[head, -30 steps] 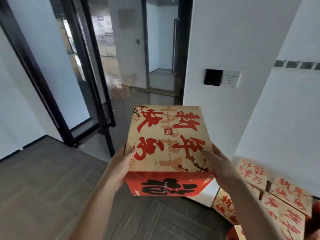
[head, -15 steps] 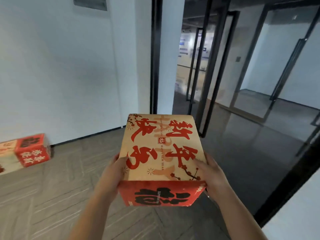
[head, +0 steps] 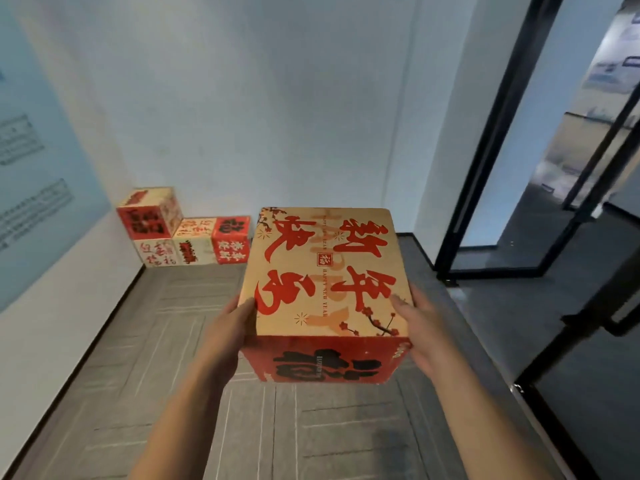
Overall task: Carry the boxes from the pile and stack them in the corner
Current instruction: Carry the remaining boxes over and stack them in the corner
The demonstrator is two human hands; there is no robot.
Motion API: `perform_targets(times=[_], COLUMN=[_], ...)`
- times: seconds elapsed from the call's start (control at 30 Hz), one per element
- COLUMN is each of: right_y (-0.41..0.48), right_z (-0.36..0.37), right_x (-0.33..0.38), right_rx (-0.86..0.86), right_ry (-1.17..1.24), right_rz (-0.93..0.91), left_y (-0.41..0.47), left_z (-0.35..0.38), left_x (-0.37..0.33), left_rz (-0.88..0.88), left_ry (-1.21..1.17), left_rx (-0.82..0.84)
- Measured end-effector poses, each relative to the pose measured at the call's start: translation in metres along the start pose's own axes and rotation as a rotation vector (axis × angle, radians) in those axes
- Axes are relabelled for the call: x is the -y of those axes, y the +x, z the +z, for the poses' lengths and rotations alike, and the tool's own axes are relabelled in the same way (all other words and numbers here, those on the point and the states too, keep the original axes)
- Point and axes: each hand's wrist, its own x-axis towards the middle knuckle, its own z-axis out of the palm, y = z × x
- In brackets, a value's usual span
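Observation:
I carry a tan and red cardboard box (head: 325, 275) with large red characters on top, held in front of me at chest height. My left hand (head: 230, 329) presses its left side and my right hand (head: 424, 327) presses its right side. Ahead in the far left corner stands a small stack of matching boxes (head: 188, 242): two or three on the floor against the wall, and one box (head: 150, 213) on top at the left end. The pile the box came from is out of view.
A grey wood-pattern floor (head: 145, 393) stretches to the corner. A blue poster (head: 38, 174) hangs on the left wall. To the right are black-framed glass doors (head: 491, 161) and a darker hallway floor.
My view has swung left, away from the glass doors and the pile, and now faces the corner stack. The box stays gripped between both hands.

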Motion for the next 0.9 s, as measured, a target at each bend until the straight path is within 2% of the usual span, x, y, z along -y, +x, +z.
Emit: perform_targets(times=[0.17,0.43,0.73,0.9], right_y=[0.090,0.194,0.276,0.316], right_z=[0.040,0.155,0.330,0.430], right_x=[0.006,0.023,0.031,0.048], right_rx=[0.111,0.327,0.474,0.439], right_ry=[-0.017,-0.061,-0.209,-0.221], right_rz=[0.005,0.013,-0.036,-0.057], left_y=[0.055,0.113,0.212,0.290], left_z=[-0.006,-0.067,-0.197,-0.281], left_x=[-0.030,-0.061,-0.071,-0.086], left_rz=[-0.046,-0.016,0.034,0.006], left_ry=[0.000,-0.148,-0.289,-0.323], left_rx=[-0.085,-0.368,-0.544,-0.517])
